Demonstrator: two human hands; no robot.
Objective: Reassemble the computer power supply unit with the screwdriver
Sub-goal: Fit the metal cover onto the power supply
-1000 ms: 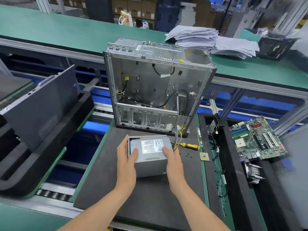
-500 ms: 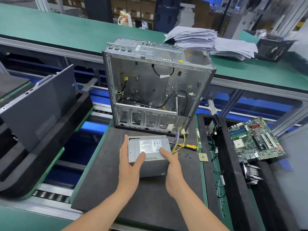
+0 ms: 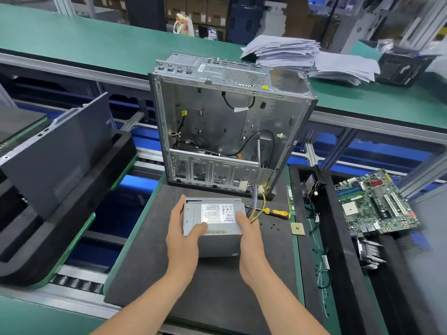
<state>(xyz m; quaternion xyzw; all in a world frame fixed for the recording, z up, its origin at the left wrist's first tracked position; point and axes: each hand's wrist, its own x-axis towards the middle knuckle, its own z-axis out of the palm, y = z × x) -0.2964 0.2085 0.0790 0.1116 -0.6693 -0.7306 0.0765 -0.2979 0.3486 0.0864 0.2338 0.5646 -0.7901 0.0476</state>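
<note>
Grey sheet steel, matte, box-shaped: the power supply unit [image 3: 212, 221] sits low over the middle of the tabletop [image 3: 217, 286], just in front of the open case [image 3: 217, 122]. We cannot tell whether its base touches the dark padded surface or hangs just above it. The broad face is turned up and carries a white printed label [image 3: 219, 213]. As far as this view shows, the long axis runs left to right, and a plain grey side faces us. The left grip [image 3: 183, 235] clasps the left end, thumb laid flat on the top face, fingers wrapped round the far corner. The right grip [image 3: 250, 240] clasps the right end, thumb on the label's edge; its fingers are hidden behind the box. A bundle of thin wires [image 3: 256, 209], yellow and purple among them, leaves the right end and curves up toward the case's lower right corner. The screwdriver [image 3: 278, 213], yellow handle with black bands, lies flat just right of the wires, its long axis roughly left to right. The case stands upright, bare perforated metal, open side toward us. A green motherboard [image 3: 377, 204] lies well to the right.
</note>
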